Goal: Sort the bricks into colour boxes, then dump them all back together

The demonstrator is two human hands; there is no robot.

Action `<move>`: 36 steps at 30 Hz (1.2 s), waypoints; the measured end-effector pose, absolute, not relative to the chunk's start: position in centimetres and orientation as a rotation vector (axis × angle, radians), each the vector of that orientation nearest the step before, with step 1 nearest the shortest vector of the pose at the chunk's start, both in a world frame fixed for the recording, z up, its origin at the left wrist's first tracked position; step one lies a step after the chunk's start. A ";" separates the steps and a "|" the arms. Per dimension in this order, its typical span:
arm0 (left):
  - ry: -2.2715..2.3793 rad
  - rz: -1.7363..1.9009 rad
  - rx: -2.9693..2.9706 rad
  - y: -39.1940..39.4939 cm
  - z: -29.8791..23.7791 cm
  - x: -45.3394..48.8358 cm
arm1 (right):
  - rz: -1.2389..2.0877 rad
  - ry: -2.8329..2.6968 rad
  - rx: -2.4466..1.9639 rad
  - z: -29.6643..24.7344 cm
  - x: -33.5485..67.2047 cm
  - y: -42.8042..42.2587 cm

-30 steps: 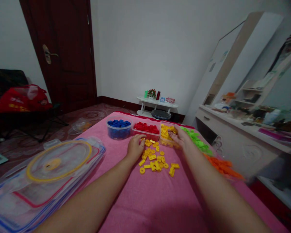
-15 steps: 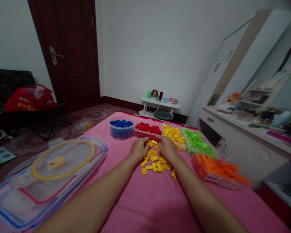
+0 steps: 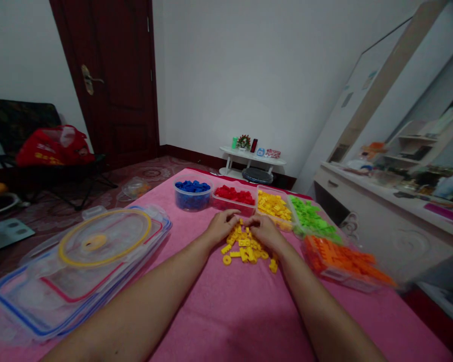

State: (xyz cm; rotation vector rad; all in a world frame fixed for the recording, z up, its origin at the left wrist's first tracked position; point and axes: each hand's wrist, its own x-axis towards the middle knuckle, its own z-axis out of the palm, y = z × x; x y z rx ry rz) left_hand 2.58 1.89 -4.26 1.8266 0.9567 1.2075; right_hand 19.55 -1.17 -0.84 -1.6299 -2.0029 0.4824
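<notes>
Right hand (image 3: 265, 233) joined left hand (image 3: 220, 230) over yellow bricks (image 3: 246, 250).

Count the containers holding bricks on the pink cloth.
5, in a row from the left: blue tub, red box, yellow box, green box, then orange box nearest on the right. None seems hidden.

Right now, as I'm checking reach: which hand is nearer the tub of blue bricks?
Left. The left hand lies at the yellow pieces, in front and right of the tub of blue bricks; the right hand is farther right, before the yellow tray.
</notes>
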 end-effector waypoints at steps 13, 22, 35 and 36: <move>1.190 1.182 1.925 3.6 -3.6 -0.9 | 0.225 -2.236 -1.586 -0.9 19.8 -2.0; 0.803 0.548 2.115 3.8 -1.2 -3.2 | 0.011 -2.104 -1.717 -0.7 19.2 -2.3; 1.155 0.296 2.423 2.6 0.7 -2.1 | 0.097 -2.125 -1.803 -1.0 18.7 -2.3; 1.180 0.294 2.463 2.4 0.8 -2.0 | 0.086 -2.105 -1.776 -1.1 18.9 -2.3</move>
